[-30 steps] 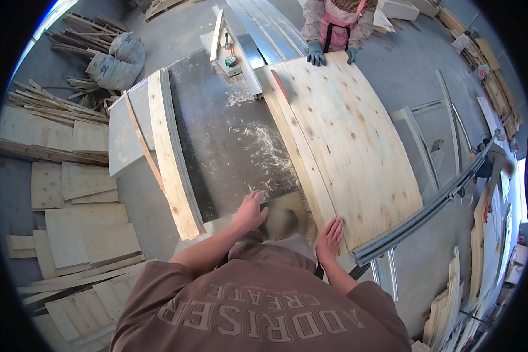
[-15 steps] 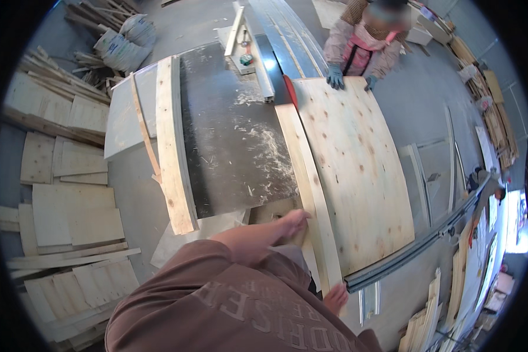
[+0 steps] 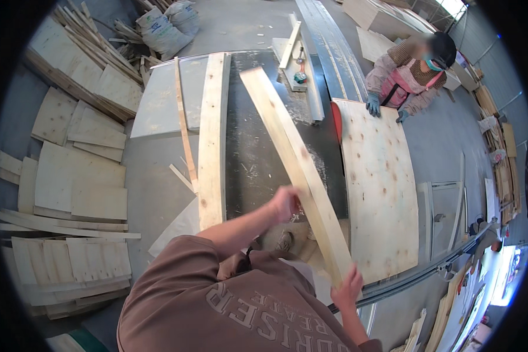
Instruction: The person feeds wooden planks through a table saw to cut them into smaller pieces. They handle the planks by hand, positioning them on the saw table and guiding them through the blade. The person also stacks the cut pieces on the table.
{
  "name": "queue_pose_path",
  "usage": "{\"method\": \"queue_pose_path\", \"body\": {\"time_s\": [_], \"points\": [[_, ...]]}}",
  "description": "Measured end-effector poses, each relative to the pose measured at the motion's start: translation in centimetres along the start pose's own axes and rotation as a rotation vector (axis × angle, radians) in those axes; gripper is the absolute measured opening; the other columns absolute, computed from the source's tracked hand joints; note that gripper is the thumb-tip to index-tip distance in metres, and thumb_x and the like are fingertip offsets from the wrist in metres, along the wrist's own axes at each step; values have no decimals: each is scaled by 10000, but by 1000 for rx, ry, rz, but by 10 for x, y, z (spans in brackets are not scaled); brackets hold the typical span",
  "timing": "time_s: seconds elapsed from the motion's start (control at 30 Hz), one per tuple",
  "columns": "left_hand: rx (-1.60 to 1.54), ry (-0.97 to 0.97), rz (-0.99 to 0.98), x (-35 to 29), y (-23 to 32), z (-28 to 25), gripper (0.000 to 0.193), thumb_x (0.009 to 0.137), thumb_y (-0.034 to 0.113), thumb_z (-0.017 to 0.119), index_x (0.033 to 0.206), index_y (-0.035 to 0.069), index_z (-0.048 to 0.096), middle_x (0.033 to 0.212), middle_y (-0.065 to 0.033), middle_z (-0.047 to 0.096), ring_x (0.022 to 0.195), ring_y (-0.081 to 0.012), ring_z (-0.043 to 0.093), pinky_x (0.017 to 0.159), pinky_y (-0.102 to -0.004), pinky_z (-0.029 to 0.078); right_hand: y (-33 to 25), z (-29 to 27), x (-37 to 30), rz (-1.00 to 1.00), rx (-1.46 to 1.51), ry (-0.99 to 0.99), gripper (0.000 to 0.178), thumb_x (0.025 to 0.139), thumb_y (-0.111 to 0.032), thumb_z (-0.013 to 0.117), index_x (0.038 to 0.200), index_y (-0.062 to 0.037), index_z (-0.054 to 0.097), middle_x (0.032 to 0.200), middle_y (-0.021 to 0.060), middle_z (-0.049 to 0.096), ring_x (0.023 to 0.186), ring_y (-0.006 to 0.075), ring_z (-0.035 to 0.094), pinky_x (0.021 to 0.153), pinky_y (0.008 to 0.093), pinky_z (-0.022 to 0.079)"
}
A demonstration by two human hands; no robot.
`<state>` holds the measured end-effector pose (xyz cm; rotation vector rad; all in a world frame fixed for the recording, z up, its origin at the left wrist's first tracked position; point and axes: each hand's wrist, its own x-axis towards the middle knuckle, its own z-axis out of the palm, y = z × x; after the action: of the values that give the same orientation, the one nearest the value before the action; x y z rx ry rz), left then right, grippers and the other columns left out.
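Left hand: the left hand (image 3: 284, 202) grips the long pale plywood strip (image 3: 293, 164) mid-length.
Right hand: the right hand (image 3: 347, 287) clasps its near end.
Strip: raised, slanting over the dark saw table (image 3: 258, 158), beside the wide plywood sheet (image 3: 378, 188).

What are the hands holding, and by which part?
Both hold one long pale plywood strip: left hand grips its edge near mid-length, right hand grips its near end.

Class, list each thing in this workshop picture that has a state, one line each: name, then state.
Cut strip: lifted, tilted, held by both hands.
Left hand: grip closed on strip.
Right hand: gripping strip's near end.
Plywood sheet: flat on saw table.
Long plank: lying flat.
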<state>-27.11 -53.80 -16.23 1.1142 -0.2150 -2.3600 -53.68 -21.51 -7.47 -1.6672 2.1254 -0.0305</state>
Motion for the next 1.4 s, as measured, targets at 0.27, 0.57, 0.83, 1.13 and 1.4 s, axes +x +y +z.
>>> {"method": "queue_pose_path", "body": {"time_s": [0.27, 0.57, 0.83, 1.13, 1.4], "points": [[927, 945, 804, -136, 103, -100, 791, 853, 247, 760, 1508, -88, 471, 1472, -321, 575, 1405, -424, 536, 1190, -471, 419, -291, 21, 170, 72, 309, -41, 1195, 752, -290, 867, 1677, -1, 168, 1451, 247, 492, 1373, 414, 471, 1170, 553, 363], [685, 881, 637, -246, -50, -226, 568, 958, 263, 647, 1392, -99, 589, 1282, -242, 697, 1180, -290, 660, 1059, -381, 490, -417, 101, 104, 45, 349, -162, 1093, 895, -340, 813, 1632, 104, 139, 1406, 277, 485, 1325, 421, 503, 1111, 526, 447], [867, 888, 639, -270, -65, -204, 898, 820, 251, 811, 1521, -144, 411, 1335, -321, 662, 1243, -370, 665, 1068, -422, 517, -383, 145, 66, -385, 259, -367, 768, 984, -154, 635, 1586, 110, 240, 1417, 296, 474, 1308, 478, 484, 1120, 531, 458], [1111, 943, 698, -277, -102, -176, 863, 734, 228, 872, 1416, -71, 438, 1305, -304, 610, 1244, -458, 614, 1070, -497, 506, -334, 152, 69, -481, 609, -472, 779, 858, 86, 519, 1613, 99, 327, 1598, 274, 343, 1497, 445, 358, 1267, 446, 321], [1182, 1045, 662, -268, -119, -166, 890, 714, 247, 893, 1412, -50, 427, 1288, -281, 594, 1228, -459, 601, 1053, -506, 509, -315, 154, 75, -494, 597, -584, 871, 837, 120, 523, 1665, 62, 260, 1731, 270, 215, 1612, 386, 260, 1307, 400, 261]]}}
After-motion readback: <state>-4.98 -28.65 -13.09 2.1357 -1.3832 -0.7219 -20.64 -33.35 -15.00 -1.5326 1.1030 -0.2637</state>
